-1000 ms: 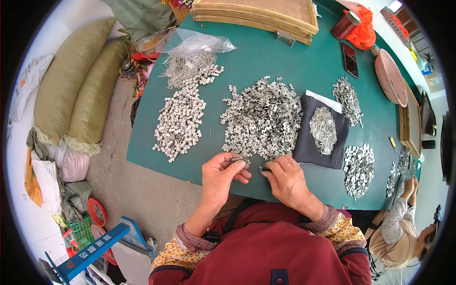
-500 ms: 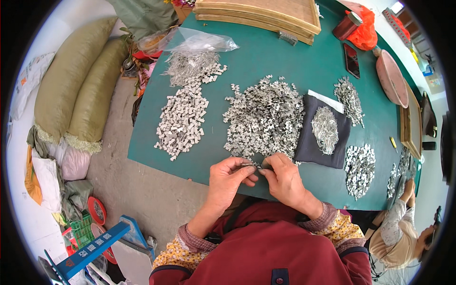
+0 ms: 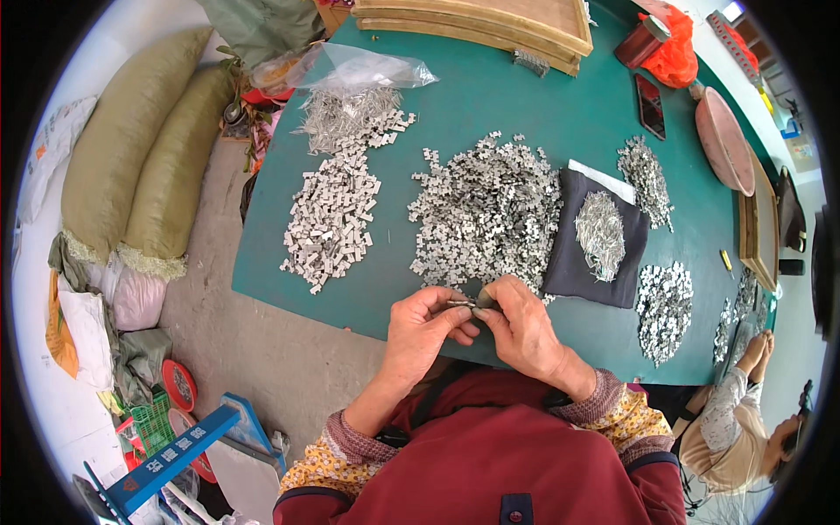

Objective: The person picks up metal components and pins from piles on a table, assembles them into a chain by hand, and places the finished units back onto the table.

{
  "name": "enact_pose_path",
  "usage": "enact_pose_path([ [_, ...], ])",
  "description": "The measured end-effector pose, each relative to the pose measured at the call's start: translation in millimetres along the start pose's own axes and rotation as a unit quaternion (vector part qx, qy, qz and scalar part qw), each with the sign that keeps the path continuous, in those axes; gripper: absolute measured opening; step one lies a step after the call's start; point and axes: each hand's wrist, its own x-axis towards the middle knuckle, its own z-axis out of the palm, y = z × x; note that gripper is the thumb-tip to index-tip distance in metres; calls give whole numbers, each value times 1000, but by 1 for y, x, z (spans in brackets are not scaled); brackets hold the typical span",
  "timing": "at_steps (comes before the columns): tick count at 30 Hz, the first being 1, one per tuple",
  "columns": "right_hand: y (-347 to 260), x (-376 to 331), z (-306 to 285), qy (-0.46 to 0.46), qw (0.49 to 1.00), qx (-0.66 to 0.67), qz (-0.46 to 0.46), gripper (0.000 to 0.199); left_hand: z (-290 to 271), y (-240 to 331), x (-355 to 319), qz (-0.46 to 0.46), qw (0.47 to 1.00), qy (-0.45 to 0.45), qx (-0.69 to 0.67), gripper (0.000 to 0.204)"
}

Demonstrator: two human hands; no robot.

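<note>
My left hand [image 3: 429, 322] and my right hand [image 3: 523, 325] meet close above the table's near edge. Both are closed, thumbs against fingers, on a small metal hinge piece [image 3: 463, 304] that is mostly hidden by the fingertips. Just beyond them spreads a big heap of notched metal hinge leaves [image 3: 486, 210]. A dark folded cloth [image 3: 569, 262], right of that heap, carries a pile of thin metal pins [image 3: 600, 236]. Flat rectangular hinge leaves [image 3: 331, 223] form another heap to the left, with more pins [image 3: 346, 118] behind them beside a clear plastic bag [image 3: 363, 68].
Smaller metal-piece heaps [image 3: 664, 311] lie on the right of the green table [image 3: 394, 337]. Wooden trays [image 3: 472, 26], a phone [image 3: 649, 107], a pink basin [image 3: 724, 140] and a dark red flask [image 3: 641, 42] stand farther back. Another person [image 3: 735, 429] sits at right; full sacks [image 3: 131, 131] line the left.
My fingertips have shifted slightly around the small hinge piece, and less of it shows between them. The co-worker's hands have moved slightly. The heaps look the same.
</note>
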Motion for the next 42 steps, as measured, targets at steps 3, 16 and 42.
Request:
enact_pose_path([
  [3,0,0,0,-6,1000,-15,-19,18,0,1,-1,-4,1000,-3,4,10],
  [16,-5,0,6,28,998,46,19,15,0,5,-3,1,998,-46,-38,7],
  [42,5,14,-8,40,997,-63,-33,17,-34,15,-13,66,989,116,-60,16],
])
